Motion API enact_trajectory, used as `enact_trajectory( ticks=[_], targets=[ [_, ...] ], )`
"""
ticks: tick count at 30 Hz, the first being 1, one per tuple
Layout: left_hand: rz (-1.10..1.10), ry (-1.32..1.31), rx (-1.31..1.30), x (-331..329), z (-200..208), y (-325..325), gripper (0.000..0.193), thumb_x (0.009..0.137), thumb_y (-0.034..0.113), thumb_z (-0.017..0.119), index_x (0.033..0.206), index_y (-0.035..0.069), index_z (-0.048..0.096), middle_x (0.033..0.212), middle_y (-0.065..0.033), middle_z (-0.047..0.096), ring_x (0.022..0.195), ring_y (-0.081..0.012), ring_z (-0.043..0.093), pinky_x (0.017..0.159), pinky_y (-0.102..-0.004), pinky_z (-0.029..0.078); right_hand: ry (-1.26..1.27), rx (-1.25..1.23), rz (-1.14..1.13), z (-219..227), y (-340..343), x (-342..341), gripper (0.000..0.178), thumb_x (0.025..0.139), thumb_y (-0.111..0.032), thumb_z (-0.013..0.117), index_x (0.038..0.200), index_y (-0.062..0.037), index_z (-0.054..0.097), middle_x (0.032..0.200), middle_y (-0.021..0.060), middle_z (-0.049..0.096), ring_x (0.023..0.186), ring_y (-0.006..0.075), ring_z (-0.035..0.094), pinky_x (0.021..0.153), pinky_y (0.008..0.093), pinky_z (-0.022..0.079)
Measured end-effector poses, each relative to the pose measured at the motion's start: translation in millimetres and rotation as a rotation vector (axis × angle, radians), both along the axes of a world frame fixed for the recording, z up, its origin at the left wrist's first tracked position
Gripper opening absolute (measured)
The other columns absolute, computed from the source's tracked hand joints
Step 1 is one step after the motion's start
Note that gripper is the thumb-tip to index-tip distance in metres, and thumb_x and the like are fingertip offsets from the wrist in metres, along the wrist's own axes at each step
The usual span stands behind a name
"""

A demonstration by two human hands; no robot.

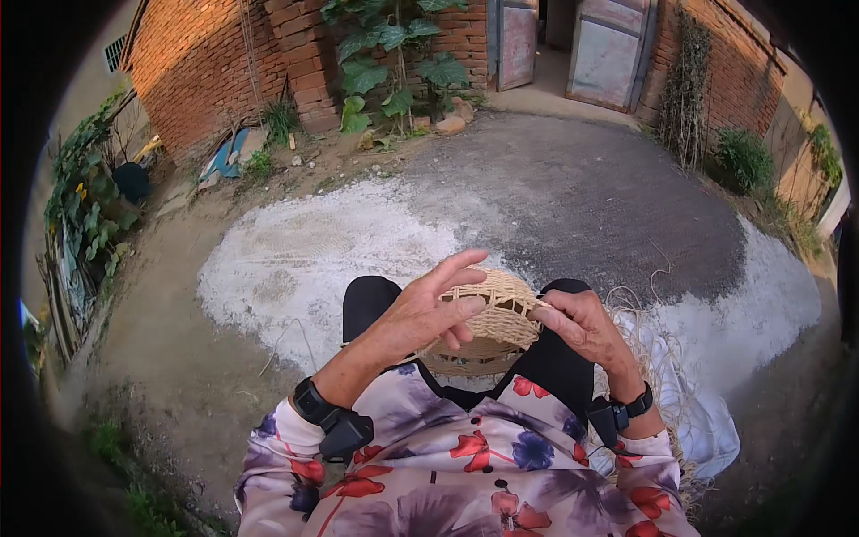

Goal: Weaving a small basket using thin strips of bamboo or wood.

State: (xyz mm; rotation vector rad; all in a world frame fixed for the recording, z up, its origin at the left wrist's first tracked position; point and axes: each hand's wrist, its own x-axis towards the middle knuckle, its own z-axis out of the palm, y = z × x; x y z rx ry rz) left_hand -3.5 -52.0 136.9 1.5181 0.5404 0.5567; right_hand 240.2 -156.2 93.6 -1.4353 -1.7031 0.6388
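- The small woven straw basket (488,318) sits between the two hands, over the person's knees.
- It looks light and a bit bendy; the rim is best to hold.
- The left hand (429,313) rests on it, fingers (461,268) spread wide.
- The right hand (582,327) pinches the basket's edge with curled fingers (550,315).

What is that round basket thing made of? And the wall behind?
The basket looks woven from pale, dry plant strips, perhaps straw or palm leaf: tan bands cross over and under, with a matte look. Loose fibres of the same colour lie beside it. The wall is rough red brick, with mortar lines showing between the blocks.
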Motion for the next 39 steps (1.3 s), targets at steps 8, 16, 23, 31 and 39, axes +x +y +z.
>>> enact_trajectory(
  ticks=[8,16,23,31,39],
  targets=[
    [0.231,0.266,0.346,-54,-7,53,0.032,0.095,0.032,0.058,0.087,0.003,0.07,0.061,0.0054,0.05,0.053,-0.0038,0.039,0.048,-0.0218,0.031,0.515,-0.192,-0.135,-16,-28,69,0.026,0.091,-0.028,0.066,0.096,-0.0032,0.072,0.061,-0.0082,0.046,0.055,0.0022,0.034,0.049,0.0205,0.024],
    [0.628,0.485,0.792,-140,-23,96,0.028,0.094,0.024,0.058,0.086,-0.001,0.066,0.067,-0.0036,0.058,0.061,-0.0118,0.049,0.058,-0.0289,0.041,0.511,-0.245,-0.296,-54,-45,107,0.016,0.088,-0.022,0.07,0.093,-0.0069,0.073,0.065,-0.0091,0.048,0.055,0.0005,0.037,0.049,0.0177,0.027],
    [0.896,0.631,0.908,-219,-42,112,0.026,0.094,0.021,0.056,0.086,-0.004,0.062,0.072,-0.0155,0.061,0.064,-0.0232,0.054,0.065,-0.0349,0.044,0.458,-0.278,-0.318,-69,-42,106,0.015,0.088,-0.021,0.069,0.095,-0.0074,0.073,0.07,-0.0082,0.054,0.059,0.0014,0.042,0.051,0.018,0.031],
    [1.038,0.735,1.017,-296,-85,122,0.023,0.093,0.019,0.058,0.087,-0.002,0.064,0.075,-0.0216,0.063,0.07,-0.0339,0.062,0.067,-0.0421,0.046,0.346,-0.197,-0.35,-75,-43,86,0.016,0.087,-0.021,0.071,0.086,-0.0051,0.07,0.071,-0.007,0.055,0.064,0.0032,0.045,0.057,0.0215,0.035],
    [0.82,0.721,0.939,-211,-81,70,0.047,0.076,0.011,0.074,0.12,0.008,0.06,0.12,-0.0132,0.059,0.094,-0.0316,0.061,0.077,-0.041,0.05,0.161,-0.132,-0.056,-44,-16,-21,0.024,0.09,-0.022,0.07,0.082,-0.0009,0.064,0.064,-0.0039,0.054,0.065,0.0026,0.047,0.056,0.0236,0.039]
  ],
)
